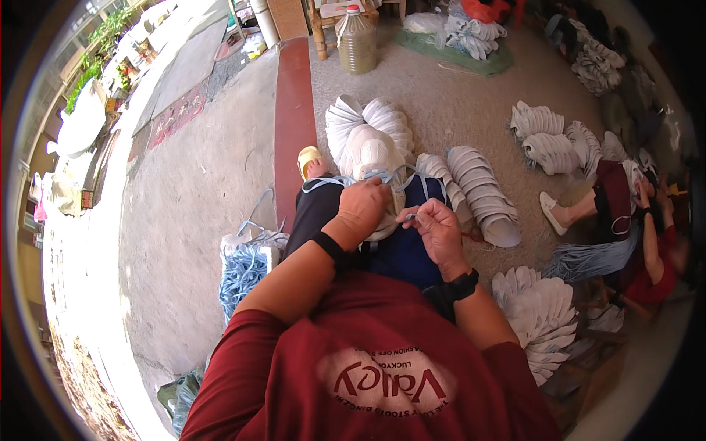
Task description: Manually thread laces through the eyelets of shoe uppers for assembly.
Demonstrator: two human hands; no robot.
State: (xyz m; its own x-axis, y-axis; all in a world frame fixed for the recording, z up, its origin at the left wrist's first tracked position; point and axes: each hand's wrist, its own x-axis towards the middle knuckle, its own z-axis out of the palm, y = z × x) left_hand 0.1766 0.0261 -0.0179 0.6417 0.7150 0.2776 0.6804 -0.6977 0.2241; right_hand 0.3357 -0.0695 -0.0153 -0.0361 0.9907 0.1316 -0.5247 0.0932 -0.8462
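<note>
A white shoe upper (373,151) lies across my lap, with a pale blue shoelace (334,180) threaded at its opening and looping out on both sides. My left hand (364,209) is closed at the upper's near part, its fingers curled over the lace; what exactly they grip is partly hidden. Just right of it, my right hand (439,231) pinches a short blue lace end between thumb and forefinger. Beyond the upper sits a fanned stack of white uppers (390,117). More nested uppers (482,191) lie on the right by my knee.
A box of blue laces (246,268) stands at my left. Stacked uppers (537,320) lie at lower right, others (548,143) farther back. A co-worker's hands (647,195) work at the right edge, near a blue lace bundle (592,257). Ahead stands a large plastic jug (357,44).
</note>
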